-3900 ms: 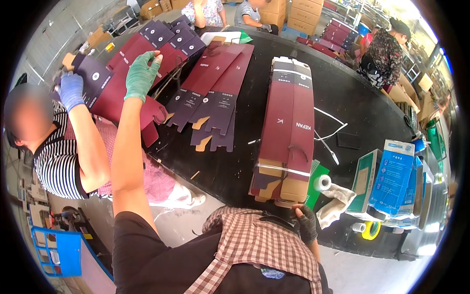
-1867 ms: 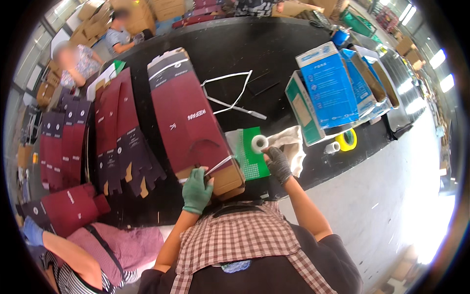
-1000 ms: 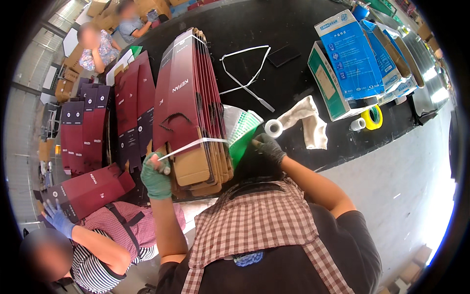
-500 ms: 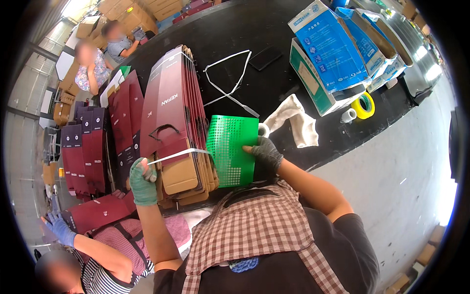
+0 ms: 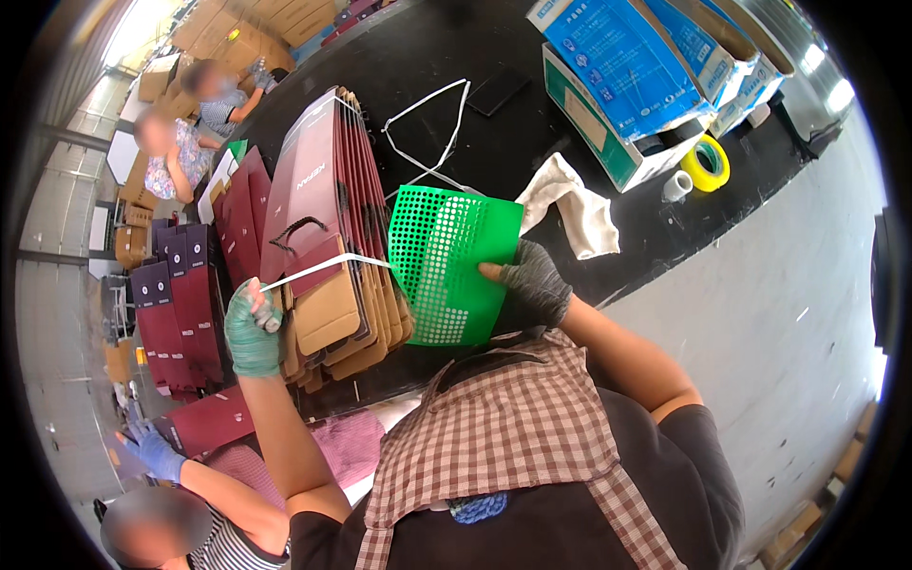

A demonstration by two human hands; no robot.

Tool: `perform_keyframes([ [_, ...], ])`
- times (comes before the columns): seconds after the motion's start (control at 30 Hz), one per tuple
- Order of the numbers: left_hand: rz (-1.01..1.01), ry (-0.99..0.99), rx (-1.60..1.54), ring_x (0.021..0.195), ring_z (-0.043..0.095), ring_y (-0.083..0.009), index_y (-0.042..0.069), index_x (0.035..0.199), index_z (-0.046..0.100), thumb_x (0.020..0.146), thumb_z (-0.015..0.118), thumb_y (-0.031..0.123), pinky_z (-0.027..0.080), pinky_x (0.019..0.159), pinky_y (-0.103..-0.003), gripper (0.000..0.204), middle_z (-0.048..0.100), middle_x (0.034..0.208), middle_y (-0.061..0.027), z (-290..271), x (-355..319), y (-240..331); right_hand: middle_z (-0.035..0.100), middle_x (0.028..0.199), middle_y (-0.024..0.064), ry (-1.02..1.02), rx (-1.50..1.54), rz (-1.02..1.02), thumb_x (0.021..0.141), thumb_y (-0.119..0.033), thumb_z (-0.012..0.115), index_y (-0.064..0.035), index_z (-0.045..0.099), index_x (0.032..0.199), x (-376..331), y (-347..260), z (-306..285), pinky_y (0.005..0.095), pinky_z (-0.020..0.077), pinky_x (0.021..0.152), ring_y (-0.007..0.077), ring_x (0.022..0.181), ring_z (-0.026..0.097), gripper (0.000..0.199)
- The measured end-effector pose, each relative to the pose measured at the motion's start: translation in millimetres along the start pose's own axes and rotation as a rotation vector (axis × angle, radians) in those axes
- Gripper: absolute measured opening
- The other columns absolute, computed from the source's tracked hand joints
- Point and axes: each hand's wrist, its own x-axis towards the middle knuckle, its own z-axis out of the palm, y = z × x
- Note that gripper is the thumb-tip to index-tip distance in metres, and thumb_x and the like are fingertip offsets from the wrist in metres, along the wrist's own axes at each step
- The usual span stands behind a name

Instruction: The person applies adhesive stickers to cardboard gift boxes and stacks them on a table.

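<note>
A stack of flattened maroon carton bags (image 5: 309, 180) with black cord handles lies on the black table in front of me, brown flaps toward me. Round its near end runs a white strap (image 5: 328, 265). My left hand (image 5: 255, 328), in a green glove with bare fingertips, is closed on the strap at the stack's left. In a dark grey glove, my right hand (image 5: 535, 283) grips a green perforated plastic sheet (image 5: 456, 261) by its right edge, thumb on top. The sheet stands tilted against the stack's right side; the strap's right end passes to its left edge.
Blue cartons (image 5: 622, 66), yellow tape (image 5: 706, 163), a white roll (image 5: 676, 186) and a white cloth (image 5: 570, 206) lie on the right. A loose strap (image 5: 425, 123) is beyond the stack. More maroon cartons (image 5: 185, 313) stand left. A co-worker's blue-gloved hand (image 5: 152, 450) is at lower left.
My left hand has moved left, drawing the strap with it. The green sheet and my right hand have risen slightly, and the sheet has tilted. The head view has shifted.
</note>
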Motion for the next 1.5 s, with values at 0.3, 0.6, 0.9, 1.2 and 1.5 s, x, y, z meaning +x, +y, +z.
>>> perform_keyframes([
  [0.3,-0.028,-0.077,0.044,0.042,0.026,-0.0029,0.014,0.066,0.041,0.096,0.052,0.024,0.02,0.04,-0.022,0.033,0.031,0.054,0.007,-22.0,16.2,25.1,0.067,0.1,0.008,0.147,0.173,-0.036,0.085,-0.019,0.071,0.0013,0.064,0.106,-30.5,-31.9,-37.1,0.0283,0.0515,0.077,0.0152,0.087,0.063,0.03],
  [0.6,-0.063,0.081,0.224,0.048,0.044,-0.0031,0.003,0.109,0.062,0.088,0.061,0.019,0.033,0.04,-0.018,0.026,0.055,0.067,0.0024,-2.8,-17.4,-75.1,0.064,0.107,0.0032,0.488,-0.067,-0.051,0.085,-0.016,0.07,-0.0028,0.059,0.116,-100.8,-7.7,-183.3,0.0291,0.0485,0.085,0.0132,0.097,0.059,0.035],
  [0.9,-0.226,-0.038,0.637,0.046,0.041,-0.0045,0.008,0.069,0.06,0.086,0.067,0.025,0.031,0.039,-0.023,0.025,0.047,0.057,0.0066,35.2,-17.5,-167.4,0.064,0.102,0.0104,0.801,-0.352,0.279,0.085,-0.012,0.067,-0.0005,0.054,0.118,-168.0,56.9,-314.3,0.03,0.0542,0.07,0.02,0.085,0.063,0.038],
  [1.2,0.005,-0.182,1.214,0.051,0.043,-0.008,0.006,0.086,0.058,0.087,0.064,0.023,0.041,0.051,-0.027,0.018,0.045,0.056,0.0008,95.8,-12.4,-143.1,0.065,0.093,0.0162,0.641,-1.104,0.317,0.073,-0.023,0.077,-0.0035,0.056,0.109,-103.1,-2.6,-349.8,0.0388,0.0493,0.076,0.0319,0.085,0.063,0.046],
  [1.5,0.451,-0.251,1.1,0.077,0.058,-0.0259,0.008,0.09,0.061,0.076,0.066,0.014,0.047,0.069,-0.037,0.016,0.06,0.088,-0.0086,171.1,-17.0,-146.5,0.055,0.118,0.0235,0.901,-1.327,0.129,0.073,-0.033,0.076,-0.0048,0.048,0.123,-42.4,-62.5,-344.4,0.0416,0.047,0.088,0.0392,0.108,0.055,0.064],
])
